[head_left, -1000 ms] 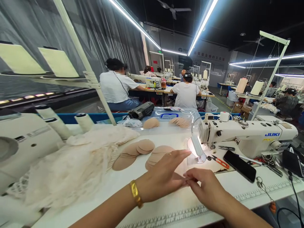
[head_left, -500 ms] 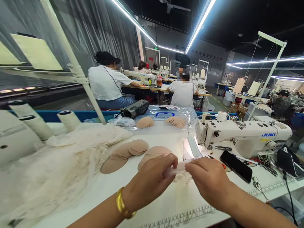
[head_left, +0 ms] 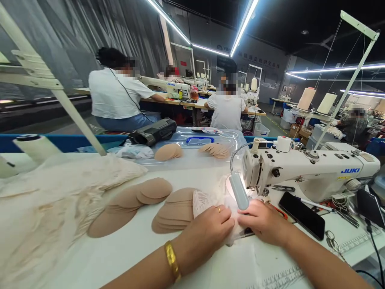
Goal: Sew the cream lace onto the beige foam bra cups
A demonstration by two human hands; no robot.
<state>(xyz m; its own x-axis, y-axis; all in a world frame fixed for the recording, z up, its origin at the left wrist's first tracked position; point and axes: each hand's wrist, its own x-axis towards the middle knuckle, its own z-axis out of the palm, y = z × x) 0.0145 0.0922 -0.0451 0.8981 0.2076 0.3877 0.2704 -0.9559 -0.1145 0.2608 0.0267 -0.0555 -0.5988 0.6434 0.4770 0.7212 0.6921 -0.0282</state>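
A piece of white lace fabric [head_left: 203, 201] lies at the needle area of the white sewing machine [head_left: 313, 166]. My left hand [head_left: 207, 230] has its fingers closed on the fabric's near edge, and a ring and a gold bracelet show on that arm. Close by on the right, my right hand [head_left: 264, 220] pinches the same fabric beneath the small grey lamp [head_left: 240, 190]. The fingertips nearly meet, and part of the cloth is hidden under them. Just left of the lace, beige oval pads [head_left: 174, 212] are stacked and fanned out.
More beige pads [head_left: 129, 200] lie left, beside a heap of cream lace [head_left: 45, 200]. A clear plastic box [head_left: 141, 163] with further pads on it stands behind. To the right are a black phone [head_left: 302, 214], thread snips [head_left: 283, 188] and keys [head_left: 332, 239]. Co-workers sit ahead.
Both hands have moved forward and down to the machine's needle area, bringing the lace from mid-air onto the bed. The lace now spreads out left of the lamp. The view has shifted slightly.
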